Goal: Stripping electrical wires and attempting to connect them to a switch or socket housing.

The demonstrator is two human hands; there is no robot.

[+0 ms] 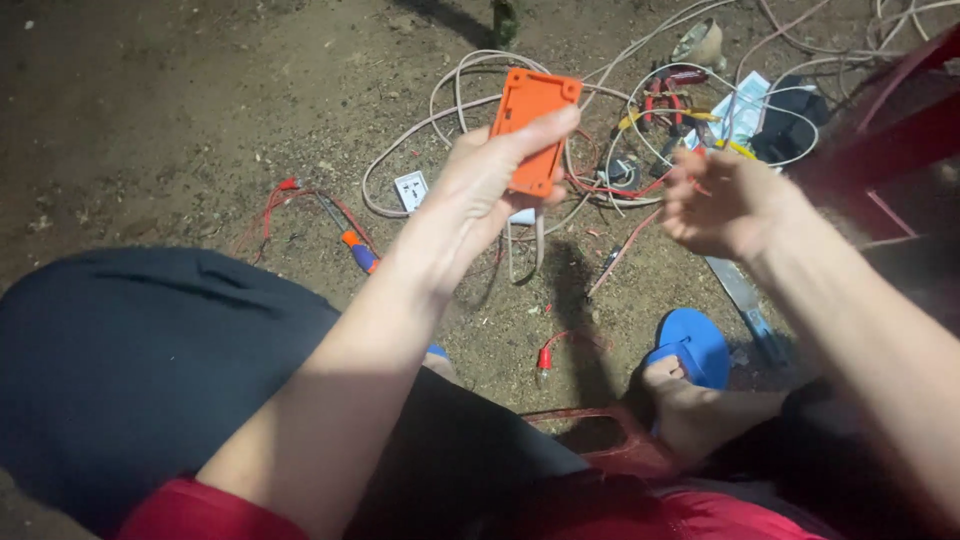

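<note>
Fingers (540,125) of the left hand (480,185) pinch an orange plastic box (532,130), a flat rectangular shell with rounded corner lugs, held upright above the dirt ground (180,120); the thumb is hidden behind it. The right hand (725,205) is motion-blurred, its fingers curled loosely inward; whether it grips the thin red wire (625,250) trailing below it cannot be told.

Beyond the hands lies a tangle of pale, smooth cables (470,85), looping over one another so that their ends are lost. A white square wall socket (411,189) rests among them, partly covered by the wrist. Red-handled pliers (672,95) sit in the heap, half buried. A screwdriver (355,248) with an orange and blue handle lies on the gritty soil, its tip obscured. A blue sandal (695,345) shows under a bare foot, and a red plastic stool (610,440) is cut off by dark trousers.
</note>
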